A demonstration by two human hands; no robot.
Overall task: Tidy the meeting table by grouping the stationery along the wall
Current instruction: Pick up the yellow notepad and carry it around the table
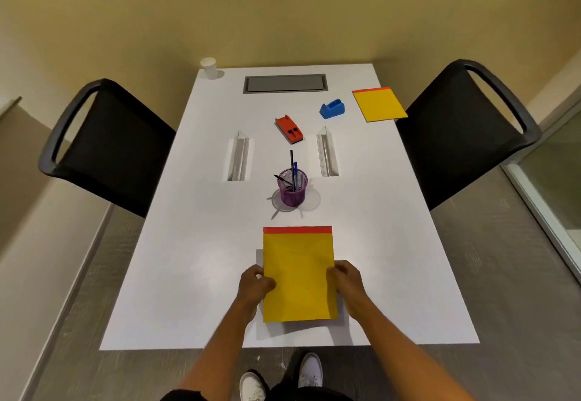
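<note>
A yellow notepad with a red top strip is near the front edge of the white table, its shadow showing below it. My left hand grips its left edge and my right hand grips its right edge. Beyond it stands a purple mesh pen cup with several pens. Farther back lie a red stapler, a blue tape dispenser and a second yellow notepad at the back right.
Two clear triangular name holders flank the pen cup. A white paper cup stands at the back left corner by the wall. A grey cable hatch sits at the back. Black chairs stand on both sides.
</note>
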